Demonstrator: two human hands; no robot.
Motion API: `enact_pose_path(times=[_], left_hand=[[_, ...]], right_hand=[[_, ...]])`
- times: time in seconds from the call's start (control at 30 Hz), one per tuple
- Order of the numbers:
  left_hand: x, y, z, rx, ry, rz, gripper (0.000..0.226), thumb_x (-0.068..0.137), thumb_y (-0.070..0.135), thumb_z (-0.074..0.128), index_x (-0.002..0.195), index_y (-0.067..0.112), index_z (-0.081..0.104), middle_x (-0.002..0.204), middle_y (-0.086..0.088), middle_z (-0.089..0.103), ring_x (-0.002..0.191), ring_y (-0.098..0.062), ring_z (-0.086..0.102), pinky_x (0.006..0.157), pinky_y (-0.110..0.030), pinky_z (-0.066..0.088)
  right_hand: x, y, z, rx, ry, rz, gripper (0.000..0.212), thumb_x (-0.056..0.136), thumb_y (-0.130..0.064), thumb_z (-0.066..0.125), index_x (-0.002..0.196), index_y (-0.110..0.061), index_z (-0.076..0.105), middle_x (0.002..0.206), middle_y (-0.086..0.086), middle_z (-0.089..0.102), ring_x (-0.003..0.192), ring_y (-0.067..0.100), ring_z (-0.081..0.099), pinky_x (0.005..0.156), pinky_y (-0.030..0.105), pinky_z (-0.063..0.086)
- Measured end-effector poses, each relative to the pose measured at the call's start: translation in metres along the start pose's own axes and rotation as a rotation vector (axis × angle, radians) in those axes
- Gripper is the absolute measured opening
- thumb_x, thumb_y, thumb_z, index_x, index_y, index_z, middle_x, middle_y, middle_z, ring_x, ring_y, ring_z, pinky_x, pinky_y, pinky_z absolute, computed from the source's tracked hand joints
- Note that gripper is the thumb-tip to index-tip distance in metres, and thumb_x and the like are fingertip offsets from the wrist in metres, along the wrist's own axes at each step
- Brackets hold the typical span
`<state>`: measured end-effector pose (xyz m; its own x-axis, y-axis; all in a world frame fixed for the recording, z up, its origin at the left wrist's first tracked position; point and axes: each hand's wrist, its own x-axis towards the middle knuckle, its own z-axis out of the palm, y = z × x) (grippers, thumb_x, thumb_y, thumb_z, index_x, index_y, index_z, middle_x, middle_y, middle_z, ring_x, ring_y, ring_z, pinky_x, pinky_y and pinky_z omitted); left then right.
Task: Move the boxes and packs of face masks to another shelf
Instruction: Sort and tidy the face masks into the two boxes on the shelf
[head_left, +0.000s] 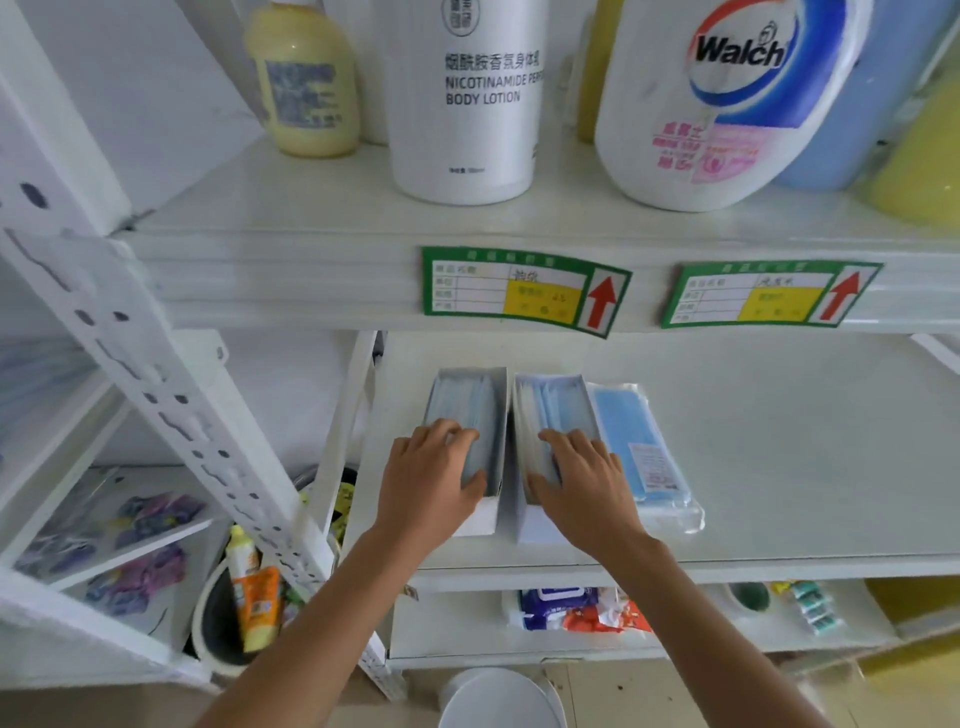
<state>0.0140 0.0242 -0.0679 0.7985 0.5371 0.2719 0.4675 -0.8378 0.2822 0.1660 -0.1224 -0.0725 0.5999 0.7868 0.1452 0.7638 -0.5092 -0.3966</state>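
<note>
Both hands reach onto the middle shelf (779, 467), each onto an open white box of pale blue masks. The left hand (426, 478) lies over the near end of the left box (488, 395): fingers curled down onto the mask stack, thumb tucked in against the stack's right side, so the grip is closed on the masks at that end. The right hand (582, 488) sits on the right box (540, 395) in the same way — fingers bent over the top of the stack, thumb pressed down along its left side, gripping the masks there. Whether either hand also holds the cardboard itself I cannot tell.

The two boxes stand side by side, almost touching, long sides running away from the person, near ends close to the shelf's front edge. Both are open-topped, with the folded masks stacked on edge inside. Just right of the right box, touching it, lies a clear pack (639, 441) of brighter blue masks, flat on the shelf, with a small white label near its front end.

Beyond the boxes, the upper shelf's front rail carries two green-bordered price tags (524, 291) with red arrows — above them stand a lotion bottle (467, 104) and a Walch jug (717, 104).
</note>
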Motion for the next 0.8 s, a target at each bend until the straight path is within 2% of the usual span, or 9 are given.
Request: enact_pose_path(times=[0.1,0.23,0.3,0.4,0.53,0.7,0.8], left_hand=[[0.012,0.008,-0.002,-0.037,0.014,0.024,0.043,0.096,0.034,0.064,0.136,0.02,0.06,0.133,0.001,0.059,0.118,-0.023,0.059,0.095,-0.038,0.048],[0.031,0.03,0.003,-0.138,-0.054,0.187,0.039,0.099,0.03,0.059,0.138,0.02,0.061,0.135,0.004,0.06,0.122,-0.019,0.055,0.102,-0.039,0.046],[0.035,0.036,0.01,-0.118,-0.098,0.239,0.038,0.1,0.032,0.057,0.135,0.02,0.063,0.132,0.005,0.062,0.122,-0.019,0.053,0.102,-0.037,0.045],[0.031,0.032,0.02,-0.069,-0.082,0.263,0.034,0.1,0.031,0.056,0.129,0.018,0.068,0.124,0.005,0.064,0.121,-0.019,0.051,0.099,-0.035,0.047],[0.025,0.022,0.023,-0.127,-0.027,0.246,0.029,0.099,0.03,0.059,0.119,0.015,0.072,0.12,0.004,0.067,0.119,-0.018,0.052,0.097,-0.037,0.051],[0.024,0.025,0.024,-0.186,-0.031,0.241,0.028,0.1,0.03,0.06,0.12,0.014,0.071,0.121,0.004,0.065,0.12,-0.017,0.052,0.099,-0.036,0.05],[0.022,0.026,0.025,-0.201,-0.035,0.234,0.029,0.1,0.029,0.06,0.123,0.014,0.069,0.123,0.003,0.064,0.12,-0.016,0.054,0.1,-0.033,0.05]], right_hand=[[0.0,0.002,-0.005,0.086,0.001,0.021,0.039,0.099,-0.041,0.052,0.136,-0.026,0.052,0.117,-0.004,0.062,0.109,0.021,0.057,0.096,0.038,0.045],[0.007,0.01,-0.014,0.138,0.0,0.001,0.024,0.101,-0.031,0.055,0.123,-0.022,0.06,0.096,-0.008,0.061,0.086,0.016,0.06,0.075,0.03,0.051],[0.009,0.014,-0.017,0.135,-0.019,-0.01,0.022,0.101,-0.031,0.056,0.121,-0.022,0.061,0.092,-0.008,0.062,0.08,0.013,0.06,0.072,0.03,0.053],[0.009,0.018,-0.017,0.115,-0.032,-0.015,0.023,0.102,-0.033,0.056,0.123,-0.023,0.058,0.091,-0.007,0.063,0.079,0.012,0.06,0.072,0.031,0.055],[0.008,0.019,-0.014,0.137,-0.015,-0.001,0.029,0.102,-0.036,0.056,0.126,-0.02,0.057,0.099,-0.002,0.065,0.084,0.014,0.06,0.076,0.029,0.053],[0.007,0.017,-0.009,0.143,0.02,-0.009,0.025,0.107,-0.032,0.046,0.117,-0.017,0.063,0.107,0.002,0.069,0.089,0.016,0.059,0.078,0.026,0.048],[0.009,0.017,-0.009,0.119,0.016,0.001,0.025,0.107,-0.026,0.044,0.118,-0.017,0.064,0.109,0.003,0.069,0.091,0.019,0.06,0.077,0.029,0.05]])
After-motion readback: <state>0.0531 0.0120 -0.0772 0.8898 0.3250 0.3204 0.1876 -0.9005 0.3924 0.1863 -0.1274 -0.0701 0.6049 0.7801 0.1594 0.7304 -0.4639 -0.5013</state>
